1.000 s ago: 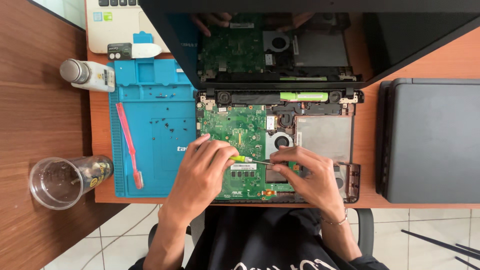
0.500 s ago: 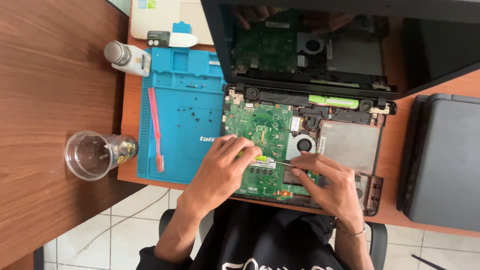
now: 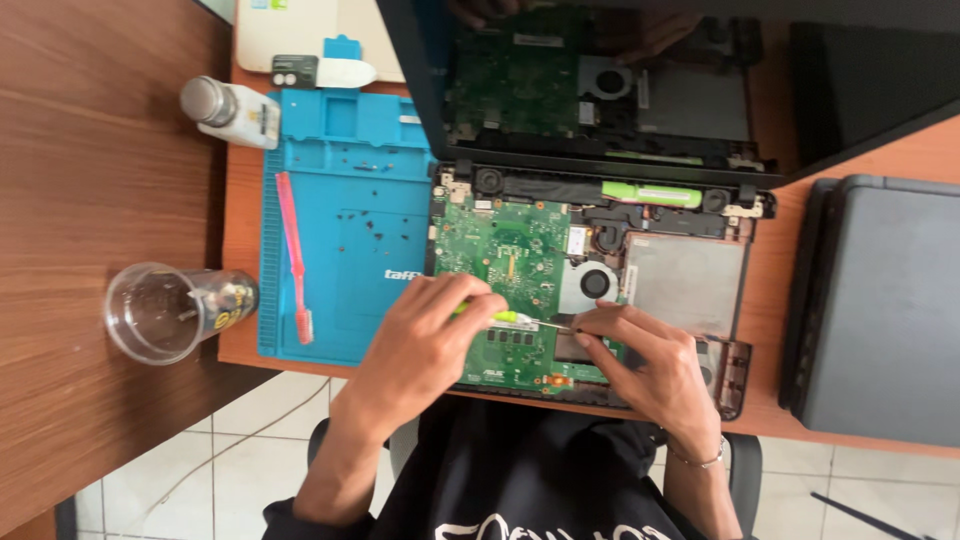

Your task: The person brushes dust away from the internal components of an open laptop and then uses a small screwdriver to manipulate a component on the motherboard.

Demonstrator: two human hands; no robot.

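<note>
The left hand (image 3: pixel 425 345) is bent inward, fingers closed around the yellow-green screwdriver (image 3: pixel 505 317), which lies almost flat over the green circuit board (image 3: pixel 505 250). The right hand (image 3: pixel 650 365) rests on the opened laptop (image 3: pixel 690 275); its fingertips (image 3: pixel 585 322) pinch the thin shaft near the tip.

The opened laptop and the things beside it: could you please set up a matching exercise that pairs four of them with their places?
Things:
1. pink brush
2. clear plastic cup
3. green-handled screwdriver
4. closed dark laptop

Places:
A. held between both hands over the green circuit board
B. at the right end of the desk
C. lying on the blue work mat
D. on its side on the brown wood, left of the mat

Pairs: 1-C, 2-D, 3-A, 4-B
</note>
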